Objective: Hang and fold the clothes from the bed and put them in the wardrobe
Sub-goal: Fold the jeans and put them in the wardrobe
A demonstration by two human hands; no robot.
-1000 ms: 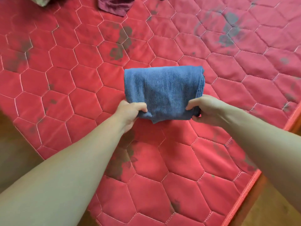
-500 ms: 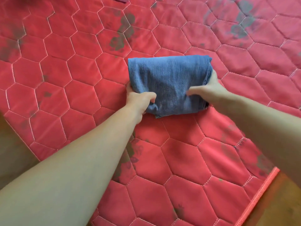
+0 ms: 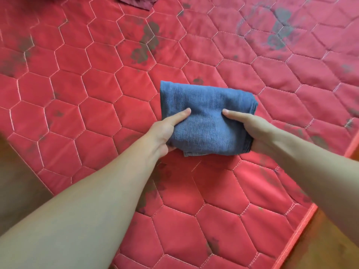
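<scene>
Matt denim jeans (image 3: 207,113) on quilted cloth mattress (image 3: 97,105).

Folded blue garment (image 3: 207,113) between both hands, on red mattress (image 3: 97,90)

Two bare forearms, sleeveless to frame edge, left hand (image 3: 162,131), right hand (image 3: 258,131)

The folded denim garment (image 3: 206,117) is faded blue. Under it, the mattress (image 3: 97,94) is red, quilted in pale-stitched hexagons with dark grey smudges. Beyond it lies a maroon cloth (image 3: 136,1).
</scene>
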